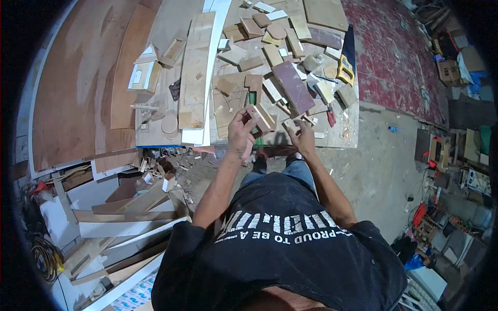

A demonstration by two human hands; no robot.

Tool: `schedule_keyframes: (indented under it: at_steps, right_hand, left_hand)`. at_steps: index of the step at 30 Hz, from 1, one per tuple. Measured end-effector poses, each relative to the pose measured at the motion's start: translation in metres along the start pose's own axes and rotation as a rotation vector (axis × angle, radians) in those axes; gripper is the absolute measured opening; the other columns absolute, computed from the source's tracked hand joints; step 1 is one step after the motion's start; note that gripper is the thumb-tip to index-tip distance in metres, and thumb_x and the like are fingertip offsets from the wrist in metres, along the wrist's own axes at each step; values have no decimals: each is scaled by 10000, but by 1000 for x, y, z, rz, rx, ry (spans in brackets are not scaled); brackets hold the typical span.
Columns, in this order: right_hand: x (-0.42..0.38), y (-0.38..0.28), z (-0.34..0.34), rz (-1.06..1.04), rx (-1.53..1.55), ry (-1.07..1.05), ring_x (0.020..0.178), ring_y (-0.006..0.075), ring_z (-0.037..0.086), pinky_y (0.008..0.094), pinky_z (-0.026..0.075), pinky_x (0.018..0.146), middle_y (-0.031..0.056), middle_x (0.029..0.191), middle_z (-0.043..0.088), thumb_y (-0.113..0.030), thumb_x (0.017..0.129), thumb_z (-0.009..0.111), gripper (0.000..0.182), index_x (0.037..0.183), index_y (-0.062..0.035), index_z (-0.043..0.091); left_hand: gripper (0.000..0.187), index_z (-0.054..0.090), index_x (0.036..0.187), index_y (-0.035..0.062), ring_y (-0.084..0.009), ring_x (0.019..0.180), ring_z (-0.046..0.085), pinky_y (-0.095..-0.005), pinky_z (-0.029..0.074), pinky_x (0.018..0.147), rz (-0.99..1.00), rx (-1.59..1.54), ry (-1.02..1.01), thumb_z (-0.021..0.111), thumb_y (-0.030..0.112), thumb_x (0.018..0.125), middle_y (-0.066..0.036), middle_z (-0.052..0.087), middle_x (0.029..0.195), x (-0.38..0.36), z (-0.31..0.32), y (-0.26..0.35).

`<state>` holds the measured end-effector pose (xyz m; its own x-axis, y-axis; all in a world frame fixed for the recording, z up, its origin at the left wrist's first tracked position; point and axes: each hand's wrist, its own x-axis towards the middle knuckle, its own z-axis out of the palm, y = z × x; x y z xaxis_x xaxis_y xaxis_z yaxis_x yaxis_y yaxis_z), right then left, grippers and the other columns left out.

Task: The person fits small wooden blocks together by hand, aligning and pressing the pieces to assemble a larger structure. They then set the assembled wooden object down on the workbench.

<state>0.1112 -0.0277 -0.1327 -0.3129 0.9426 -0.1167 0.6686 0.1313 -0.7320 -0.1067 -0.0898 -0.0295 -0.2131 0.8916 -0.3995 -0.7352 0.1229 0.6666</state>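
Near the front edge of the worktable, my left hand is closed around a small wooden piece with a pale edge, raised above the tabletop. To its right, my right hand has its fingers bent down at a small wood offcut; whether it grips the offcut is too small to tell. A reddish-brown board lies just beyond the right hand. Red-handled pliers rest to the right of it. Something green shows behind the piece in my left hand.
A yellow-handled saw lies at the table's right edge. Many wood offcuts cover the far part. Long boards and a small wooden box are at the left. Scrap wood is piled on the floor at lower left.
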Motion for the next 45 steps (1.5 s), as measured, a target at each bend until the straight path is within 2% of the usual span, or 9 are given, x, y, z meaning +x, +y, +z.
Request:
schedule_keyframes:
  at_steps: [3,6,15,28,30,31,35,38,45]
  right_hand:
    - [-9,-75,-44,-79,505,-39,912,250,636,334,541,752,160,1123,590,-160,796,746,449,1198,-26,599]
    - [-18,-113,-62,-338,568,-38,938,124,580,258,512,734,109,1236,531,-44,767,761,511,1247,-53,589]
    - [-23,-119,-99,-622,443,39,943,166,616,256,537,714,128,1213,559,-36,752,788,531,1244,-50,589]
    - [-35,-82,-155,-601,570,-22,910,161,641,269,545,710,113,1198,583,-64,791,761,476,1241,-67,606]
    - [-33,-70,-161,-531,615,-129,916,184,638,293,540,734,108,1201,598,-64,801,745,465,1243,-61,603]
    - [-32,-58,-162,-526,617,-130,916,184,638,293,540,734,108,1201,598,-64,801,745,465,1243,-61,603]
    - [-13,55,-155,-220,328,67,921,240,647,316,532,752,157,1186,619,-104,830,703,421,1229,-32,593]
    - [-24,125,-152,-4,-17,-76,955,281,641,355,534,767,178,1169,609,-164,838,700,416,1218,-28,596]
    - [-45,-17,-109,-611,195,-207,962,355,628,411,539,761,162,1208,538,-287,848,712,486,1255,-65,569]
  left_hand:
    - [410,469,1296,62,-256,1072,626,-454,580,858,-67,-168,-79,627,121,923,-104,595,1192,-1,0,5]
    - [414,466,1305,84,-247,1069,633,-418,576,870,-21,-167,-156,628,153,930,-98,604,1199,-5,15,6]
    - [389,455,1324,51,-238,1099,617,-389,542,924,92,-234,-269,560,177,972,-101,597,1225,-30,62,-17]
    - [375,477,1286,76,-222,962,675,-338,592,748,228,-191,-231,606,183,950,-101,638,1145,-47,121,-57]
    - [371,487,1277,83,-194,904,683,-308,574,709,279,-142,-219,618,176,942,-85,658,1089,-44,111,-65]
    - [343,529,1246,79,-209,997,655,-364,573,873,262,-34,-122,617,204,939,-84,644,1117,-42,100,-67]
    - [353,478,1262,62,-258,1019,635,-410,573,856,365,-110,116,601,133,939,-117,608,1152,-42,54,-77]
    - [362,451,1265,58,-288,1048,614,-448,565,858,358,-79,295,599,93,936,-130,564,1198,-58,28,-91]
    - [352,451,1265,30,-237,981,630,-399,579,799,269,21,394,588,74,944,-112,572,1134,-62,56,-125]
